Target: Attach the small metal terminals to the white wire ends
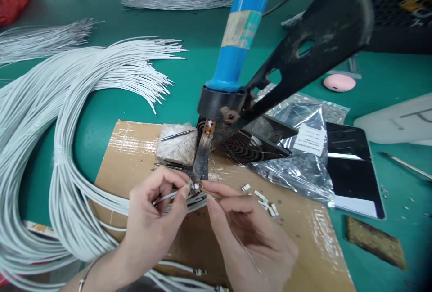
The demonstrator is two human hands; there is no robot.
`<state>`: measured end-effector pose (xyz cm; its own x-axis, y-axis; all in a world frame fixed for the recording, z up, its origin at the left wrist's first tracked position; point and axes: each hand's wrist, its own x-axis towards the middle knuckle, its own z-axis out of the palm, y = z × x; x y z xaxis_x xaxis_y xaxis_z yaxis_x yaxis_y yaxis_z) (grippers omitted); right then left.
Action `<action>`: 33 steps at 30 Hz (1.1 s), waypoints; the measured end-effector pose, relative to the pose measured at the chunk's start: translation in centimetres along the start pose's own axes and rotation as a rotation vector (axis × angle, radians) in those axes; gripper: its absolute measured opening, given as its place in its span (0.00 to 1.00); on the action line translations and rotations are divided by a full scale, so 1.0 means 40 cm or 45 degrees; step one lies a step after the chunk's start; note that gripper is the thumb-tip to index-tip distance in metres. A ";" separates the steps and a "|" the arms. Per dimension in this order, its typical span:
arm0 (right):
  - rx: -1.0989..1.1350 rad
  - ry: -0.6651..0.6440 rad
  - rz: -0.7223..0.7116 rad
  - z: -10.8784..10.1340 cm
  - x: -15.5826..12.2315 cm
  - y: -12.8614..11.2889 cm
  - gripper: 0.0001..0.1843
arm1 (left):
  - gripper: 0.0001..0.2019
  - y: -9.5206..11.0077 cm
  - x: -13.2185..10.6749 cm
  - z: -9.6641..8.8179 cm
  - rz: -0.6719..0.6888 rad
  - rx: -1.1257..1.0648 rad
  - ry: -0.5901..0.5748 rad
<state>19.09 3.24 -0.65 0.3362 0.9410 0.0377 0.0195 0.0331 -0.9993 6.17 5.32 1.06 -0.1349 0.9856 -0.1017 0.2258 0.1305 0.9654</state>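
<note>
My left hand (151, 220) is closed in a pinch on the ends of a few white wires (182, 199), holding them at the flat tip of a soldering iron (201, 161). My right hand (249, 233) pinches a thin strand of solder wire (248, 253) and a tiny metal part against the same tip. The iron has a blue handle (243, 35) and hangs in a black stand (303, 53). Both hands work over a taped cardboard sheet (135, 148). Several small metal terminals (265, 202) lie on the cardboard just right of my right hand.
A large bundle of white wires (67, 116) loops across the green table on the left. A worn block (177, 143) with a metal pin sits by the iron tip. A small fan (249, 146), silver bags (300, 166), a dark tablet (351, 166) and a brown pad (374, 240) lie right.
</note>
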 end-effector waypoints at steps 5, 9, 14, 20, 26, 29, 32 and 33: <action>-0.001 0.025 0.038 0.003 -0.003 0.000 0.10 | 0.06 0.005 0.004 0.001 -0.023 -0.007 -0.012; 0.022 0.022 0.052 0.006 -0.007 0.000 0.11 | 0.06 0.007 0.005 0.002 -0.060 -0.031 -0.020; -0.019 0.046 0.046 -0.002 -0.010 0.002 0.08 | 0.07 -0.013 -0.016 0.002 -0.114 -0.124 -0.039; -0.444 -0.144 -0.194 -0.030 -0.002 0.018 0.08 | 0.06 -0.021 -0.043 -0.003 -0.165 -0.151 -0.092; -0.337 -0.204 -0.106 -0.037 -0.011 0.018 0.10 | 0.05 -0.014 -0.067 -0.014 -0.239 -0.066 -0.203; -0.329 -0.225 -0.105 -0.041 -0.017 0.021 0.10 | 0.02 -0.022 -0.086 -0.021 -0.241 -0.122 -0.234; -0.289 -0.223 -0.055 -0.063 -0.022 0.030 0.11 | 0.04 -0.031 -0.099 -0.027 -0.232 -0.122 -0.268; -0.253 -0.213 -0.028 -0.078 -0.023 0.035 0.13 | 0.06 -0.033 -0.101 -0.029 -0.234 -0.108 -0.283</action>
<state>21.73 1.36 -2.07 0.1735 0.9840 0.0412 0.2154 0.0029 -0.9765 5.29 1.03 0.46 0.0510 0.9468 -0.3177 0.1342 0.3088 0.9416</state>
